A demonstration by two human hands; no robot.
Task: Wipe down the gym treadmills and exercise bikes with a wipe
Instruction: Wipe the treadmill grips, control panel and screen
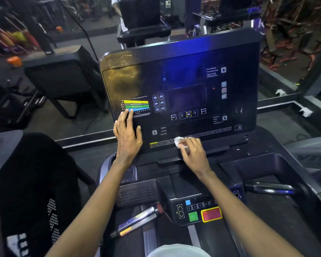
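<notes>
Right hand (192,153): fingers curled on wipe (179,141), pressed at console (174,75) lower edge, over warning text. Left hand (127,134): fingers straight, spread flat on console, bracing. Advice: overlapping strokes, light pressure near buttons (188,114), cover smudged top-left corner.

Bare arms, pale clothing
Bare forearms, left hand (127,138), right hand (193,153); pale grey-white fabric garment (178,251) at bottom edge.

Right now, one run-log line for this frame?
step: wiping treadmill console | right hand: holds white wipe against lower warning text | left hand: flat on console by coloured chart
</notes>
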